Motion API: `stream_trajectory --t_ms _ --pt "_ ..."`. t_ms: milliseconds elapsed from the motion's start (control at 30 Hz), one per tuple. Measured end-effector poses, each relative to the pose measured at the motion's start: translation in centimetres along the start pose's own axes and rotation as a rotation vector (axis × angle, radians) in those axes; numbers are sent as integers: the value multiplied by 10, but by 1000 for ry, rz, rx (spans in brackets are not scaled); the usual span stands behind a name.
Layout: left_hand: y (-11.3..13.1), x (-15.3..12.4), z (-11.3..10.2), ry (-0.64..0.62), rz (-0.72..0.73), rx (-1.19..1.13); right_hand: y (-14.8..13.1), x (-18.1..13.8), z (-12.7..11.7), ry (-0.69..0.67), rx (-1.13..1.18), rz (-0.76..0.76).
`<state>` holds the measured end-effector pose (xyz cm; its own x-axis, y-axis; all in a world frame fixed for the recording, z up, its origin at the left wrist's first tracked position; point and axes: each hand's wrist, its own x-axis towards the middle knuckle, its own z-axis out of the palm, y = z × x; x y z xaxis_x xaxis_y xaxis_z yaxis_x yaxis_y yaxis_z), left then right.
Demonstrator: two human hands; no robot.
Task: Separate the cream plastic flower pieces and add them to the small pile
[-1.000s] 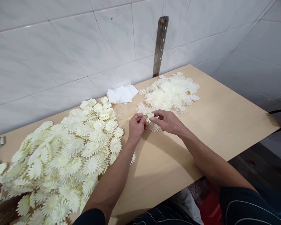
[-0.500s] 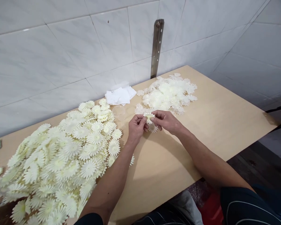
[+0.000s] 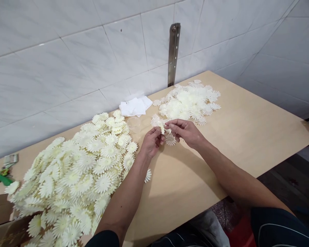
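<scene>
Both my hands meet over the middle of a light wooden table [image 3: 242, 137]. My left hand [image 3: 151, 142] and my right hand [image 3: 186, 132] are closed in a pinch on one small cream daisy-shaped flower piece [image 3: 161, 128], held edge-on between them. A loose flower piece [image 3: 170, 140] lies on the table just beneath my right hand. A big heap of the same cream flower pieces [image 3: 74, 175] spreads to the left of my left forearm. A smaller heap of paler pieces [image 3: 189, 101] lies just beyond my hands.
White folded sheets [image 3: 134, 106] lie against the tiled wall behind the heaps. A metal hinge strip [image 3: 173, 54] is fixed upright on the wall. A green-handled tool [image 3: 3, 178] rests at the far left edge. A cardboard box edge [image 3: 2, 219] shows bottom left.
The flower piece between my fingers has turned from facing up to edge-on. My hands stay at the same spot; the camera has shifted slightly.
</scene>
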<state>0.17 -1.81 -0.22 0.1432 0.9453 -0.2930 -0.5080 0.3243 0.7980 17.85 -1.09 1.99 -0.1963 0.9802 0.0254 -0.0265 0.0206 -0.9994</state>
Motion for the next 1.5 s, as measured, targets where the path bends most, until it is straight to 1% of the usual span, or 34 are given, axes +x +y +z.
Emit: stream_trajectory --t_ms 67,167,233,333,433,533,633,733,800,933,1033,1100,1167,1267,1333,1367,1433,1500 --pt "2 -1 0 -12 -29 -9 1 -2 2 38 -139 -91" --pt "3 -1 0 -12 -50 -5 1 -8 6 108 -355 -312" --pt "3 -2 0 -14 -65 11 2 -10 9 106 -433 -432" --pt "2 -3 2 -53 -91 59 5 -10 11 75 -464 -500" --pt "0 -4 3 -102 -105 89 11 -8 11 88 -437 -461" --pt "0 -5 2 -118 -116 91 13 -6 11 103 -371 -353" --pt "0 -6 1 -134 -141 93 11 -5 10 86 -319 -257" --pt "0 -6 1 -149 -135 114 9 -4 7 74 -293 -213" --pt "-1 -6 2 -125 -87 127 9 -2 5 98 -299 -210" --pt "1 -4 3 -30 65 139 13 2 -1 176 -391 -222" --pt "0 -2 3 -21 188 180 16 3 -3 169 -459 -233" --pt "-3 -1 1 10 268 239 16 3 -3 157 -494 -260" --pt "-7 2 -1 81 326 303 15 2 -3 167 -514 -288" --pt "-11 4 -4 205 390 370 12 -1 -1 250 -531 -313" --pt "-11 3 -5 280 452 409 8 -3 2 280 -510 -281" --pt "-11 2 -5 316 497 442 6 -5 3 248 -474 -231" --pt "-10 -1 -4 350 618 541 2 -6 6 106 -332 -82" --pt "-10 -4 -1 303 746 672 0 -7 9 -29 -142 61"
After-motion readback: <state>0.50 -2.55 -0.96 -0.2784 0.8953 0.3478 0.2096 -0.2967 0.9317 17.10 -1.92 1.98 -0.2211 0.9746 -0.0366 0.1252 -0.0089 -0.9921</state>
